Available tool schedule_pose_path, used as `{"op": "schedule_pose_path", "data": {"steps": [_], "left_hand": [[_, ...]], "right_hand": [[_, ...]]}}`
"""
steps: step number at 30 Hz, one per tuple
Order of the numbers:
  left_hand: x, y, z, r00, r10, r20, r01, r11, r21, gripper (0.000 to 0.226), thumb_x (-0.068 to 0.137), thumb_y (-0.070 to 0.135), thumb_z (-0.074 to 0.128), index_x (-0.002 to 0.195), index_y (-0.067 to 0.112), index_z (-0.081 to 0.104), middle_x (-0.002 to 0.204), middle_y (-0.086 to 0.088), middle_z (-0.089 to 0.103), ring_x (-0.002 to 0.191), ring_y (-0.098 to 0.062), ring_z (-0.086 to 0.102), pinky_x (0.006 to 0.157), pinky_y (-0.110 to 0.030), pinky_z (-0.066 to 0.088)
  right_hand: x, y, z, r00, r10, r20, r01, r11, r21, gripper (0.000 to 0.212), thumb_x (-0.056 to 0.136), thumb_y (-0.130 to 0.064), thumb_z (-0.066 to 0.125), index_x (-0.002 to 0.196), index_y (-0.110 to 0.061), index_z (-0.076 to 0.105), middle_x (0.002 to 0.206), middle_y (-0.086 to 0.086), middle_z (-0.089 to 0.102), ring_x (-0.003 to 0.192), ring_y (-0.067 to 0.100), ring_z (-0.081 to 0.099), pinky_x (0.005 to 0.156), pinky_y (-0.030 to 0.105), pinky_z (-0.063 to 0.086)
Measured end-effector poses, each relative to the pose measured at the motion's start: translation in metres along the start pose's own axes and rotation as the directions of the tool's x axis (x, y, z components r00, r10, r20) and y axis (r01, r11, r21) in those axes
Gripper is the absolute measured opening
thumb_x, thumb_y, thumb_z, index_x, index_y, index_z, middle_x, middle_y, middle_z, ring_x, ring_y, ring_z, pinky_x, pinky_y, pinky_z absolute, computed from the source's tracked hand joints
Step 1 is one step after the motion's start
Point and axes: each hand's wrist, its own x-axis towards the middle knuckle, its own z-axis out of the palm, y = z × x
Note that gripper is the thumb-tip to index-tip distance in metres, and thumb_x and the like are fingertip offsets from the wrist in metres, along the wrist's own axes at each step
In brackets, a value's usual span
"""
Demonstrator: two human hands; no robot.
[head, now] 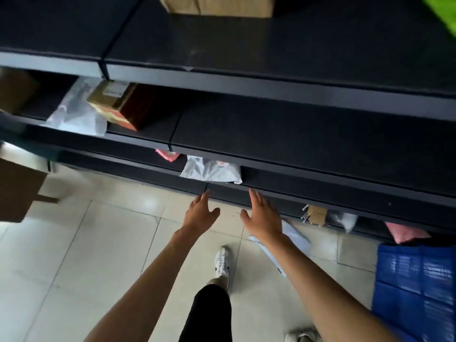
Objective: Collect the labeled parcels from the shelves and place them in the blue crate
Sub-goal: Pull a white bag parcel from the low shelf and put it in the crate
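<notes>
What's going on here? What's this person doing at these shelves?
A person stands at dark shelves that hold a scatter of parcels. The left hand and the right hand are both open and empty, reaching toward a white plastic mailer on a low shelf, not yet touching it. A labeled cardboard box sits on the shelf above, to the left. The blue crate is on the floor to the right; what it holds cannot be seen from here.
</notes>
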Motion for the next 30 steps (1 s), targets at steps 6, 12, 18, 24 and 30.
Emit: {"op": "schedule_pose_path", "data": {"steps": [6, 12, 18, 24, 30], "left_hand": [[0.121, -0.093, -0.008, 0.997, -0.073, 0.012, 0.074, 0.995, -0.07, 0.067, 0.088, 0.029, 0.064, 0.148, 0.019, 0.037, 0.145, -0.012, 0.049, 0.134, -0.034, 0.044, 0.108, -0.04, 0.039], [0.254, -0.124, 0.02, 0.999, 0.016, -0.04, -0.014, 0.999, 0.029, 0.083, 0.085, 0.048, 0.059, 0.155, 0.02, 0.025, 0.153, -0.014, 0.039, 0.139, -0.038, 0.037, 0.112, -0.049, 0.035], [0.343, -0.127, 0.05, 0.987, 0.079, -0.143, -0.051, 0.981, 0.188, 0.096, 0.086, 0.063, 0.056, 0.158, 0.03, 0.002, 0.166, -0.011, -0.003, 0.152, -0.034, -0.002, 0.117, -0.062, 0.012], [0.387, -0.151, 0.074, 0.996, 0.058, -0.067, -0.047, 0.988, 0.146, 0.121, 0.064, 0.082, 0.061, 0.155, 0.036, -0.006, 0.165, -0.016, -0.005, 0.151, -0.042, -0.002, 0.118, -0.062, 0.012], [0.36, -0.171, 0.091, 0.991, 0.116, -0.067, -0.111, 0.991, 0.069, 0.118, 0.064, 0.067, 0.077, 0.153, 0.019, 0.015, 0.155, -0.017, 0.023, 0.144, -0.038, 0.02, 0.118, -0.049, 0.023]], "right_hand": [[0.103, -0.025, 0.08, 0.996, 0.078, 0.051, -0.084, 0.988, 0.127, 0.068, 0.094, -0.038, 0.053, 0.154, -0.02, 0.026, 0.154, 0.011, 0.04, 0.137, 0.033, 0.042, 0.109, 0.043, 0.038], [0.216, 0.016, 0.148, 0.987, 0.162, 0.003, -0.161, 0.984, 0.079, 0.076, 0.096, -0.046, 0.051, 0.158, -0.022, 0.014, 0.157, 0.014, 0.033, 0.135, 0.04, 0.043, 0.104, 0.046, 0.041], [0.308, 0.023, 0.2, 0.99, 0.112, -0.084, -0.096, 0.98, 0.174, 0.076, 0.1, -0.046, 0.045, 0.159, -0.015, 0.009, 0.163, 0.015, 0.02, 0.145, 0.036, 0.03, 0.116, 0.044, 0.028], [0.35, 0.024, 0.226, 0.987, 0.092, -0.132, -0.062, 0.975, 0.213, 0.079, 0.098, -0.034, 0.055, 0.159, -0.016, 0.008, 0.159, 0.018, 0.028, 0.14, 0.038, 0.04, 0.112, 0.049, 0.038], [0.301, 0.051, 0.243, 0.989, 0.106, -0.1, -0.094, 0.988, 0.119, 0.078, 0.091, -0.005, 0.055, 0.157, -0.014, 0.016, 0.152, 0.023, 0.039, 0.134, 0.039, 0.046, 0.107, 0.043, 0.043]]}}
